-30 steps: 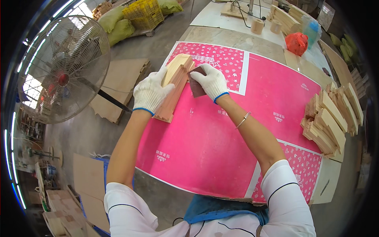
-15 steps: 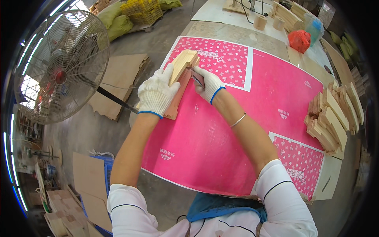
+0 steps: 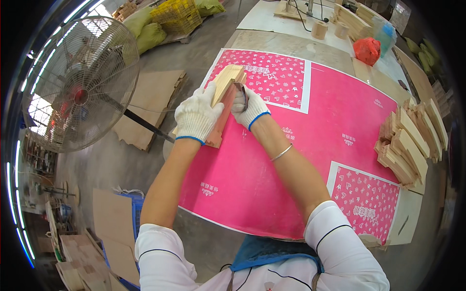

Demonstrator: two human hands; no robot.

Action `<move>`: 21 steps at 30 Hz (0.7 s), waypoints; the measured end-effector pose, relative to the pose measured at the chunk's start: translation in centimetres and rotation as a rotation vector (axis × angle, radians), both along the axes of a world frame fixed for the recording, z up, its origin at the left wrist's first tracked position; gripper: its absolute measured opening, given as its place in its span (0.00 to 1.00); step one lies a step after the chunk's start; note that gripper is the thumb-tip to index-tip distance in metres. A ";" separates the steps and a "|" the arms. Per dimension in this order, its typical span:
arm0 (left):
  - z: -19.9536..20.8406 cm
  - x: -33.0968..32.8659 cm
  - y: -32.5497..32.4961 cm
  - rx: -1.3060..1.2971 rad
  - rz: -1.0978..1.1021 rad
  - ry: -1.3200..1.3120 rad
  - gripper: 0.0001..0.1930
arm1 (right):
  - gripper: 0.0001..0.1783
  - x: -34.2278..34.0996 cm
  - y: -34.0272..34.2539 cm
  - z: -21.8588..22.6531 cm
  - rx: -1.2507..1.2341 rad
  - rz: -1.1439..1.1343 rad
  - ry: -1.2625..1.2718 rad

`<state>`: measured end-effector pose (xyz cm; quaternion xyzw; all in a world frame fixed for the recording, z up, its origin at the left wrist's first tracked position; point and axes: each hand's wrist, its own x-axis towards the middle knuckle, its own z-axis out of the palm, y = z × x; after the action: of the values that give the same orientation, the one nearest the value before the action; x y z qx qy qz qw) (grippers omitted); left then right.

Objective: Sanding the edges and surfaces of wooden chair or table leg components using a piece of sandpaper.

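My left hand point(image 3: 198, 114), in a white knitted glove with a blue cuff, is closed over a pale curved wooden piece point(image 3: 228, 80). Its fingers press the wood from the left side. Under and beside it lies a reddish-brown wooden piece point(image 3: 219, 127), along the left part of the pink-covered table point(image 3: 252, 179). My right hand point(image 3: 250, 107), gloved the same way, grips a thin flat reddish-brown piece that looks like folded sandpaper point(image 3: 244, 99). It is up against the right side of the wood, near its far end. My right fingertips are partly hidden.
On the table's right edge rests a stack of curved wooden pieces point(image 3: 407, 145). Farther back are a red plastic bag point(image 3: 367, 51) and tape rolls point(image 3: 319, 29). A large stand fan point(image 3: 80, 92) stands at left, near flat cardboard point(image 3: 150, 111) on the floor.
My right hand has shifted a little left and toward me along the wood, and the sandpaper-like piece has turned more upright. My left hand keeps its hold; the whole view has shifted slightly.
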<state>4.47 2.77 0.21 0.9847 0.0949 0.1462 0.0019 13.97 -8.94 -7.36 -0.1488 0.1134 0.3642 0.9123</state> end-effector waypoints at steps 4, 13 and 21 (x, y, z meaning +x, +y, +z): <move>0.3 0.0 -0.6 0.014 0.016 0.038 0.29 | 0.13 -0.3 0.2 0.5 0.110 -0.040 0.246; 0.3 0.3 -0.5 0.029 0.002 0.015 0.28 | 0.10 0.1 -3.2 0.2 -0.007 -0.048 -0.019; 0.1 0.4 -0.5 0.038 -0.005 0.011 0.26 | 0.08 1.6 -1.4 0.9 -0.278 -0.026 -0.050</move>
<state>4.87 2.24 0.27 0.9856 0.0894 0.1426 -0.0168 15.55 -10.32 -6.47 -0.2811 0.1419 0.3293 0.8902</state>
